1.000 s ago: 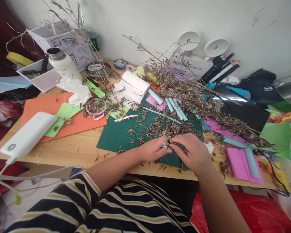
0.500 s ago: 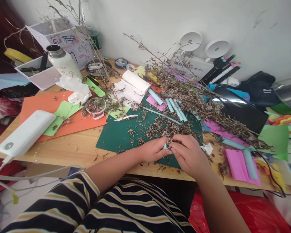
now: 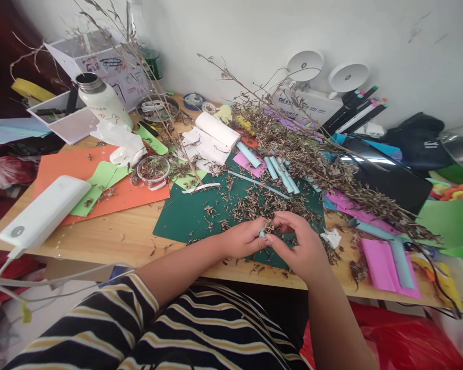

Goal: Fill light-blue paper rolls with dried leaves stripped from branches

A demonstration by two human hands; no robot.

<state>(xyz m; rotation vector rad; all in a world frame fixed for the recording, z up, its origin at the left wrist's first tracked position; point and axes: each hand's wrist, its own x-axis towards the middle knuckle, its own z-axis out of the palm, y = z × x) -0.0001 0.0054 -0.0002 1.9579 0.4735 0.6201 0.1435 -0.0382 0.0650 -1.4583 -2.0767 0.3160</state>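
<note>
Our left hand was curled shut, thumb and forefinger pinching one end of a small light-blue paper piece, and our right hand met it from the right, thumb pressed to the same piece with the forefinger arched over a tuft of brown dried leaves sitting on it. The piece was held just above the near edge of the dark green cutting mat, among scattered leaf crumbs. We judged that we were in the middle of fixing leaves onto the paper. Any further handling would have called for a light, steady pinch, since the leaves looked brittle. Farther off lay several rolled light-blue paper tubes and a long dry leafy branch, with a pink folded paper sheet to the right and an orange card sheet to the left. Compared with half a second before, our right forefinger had lifted and the wrist had turned outward, while the left hand had stayed put.
</note>
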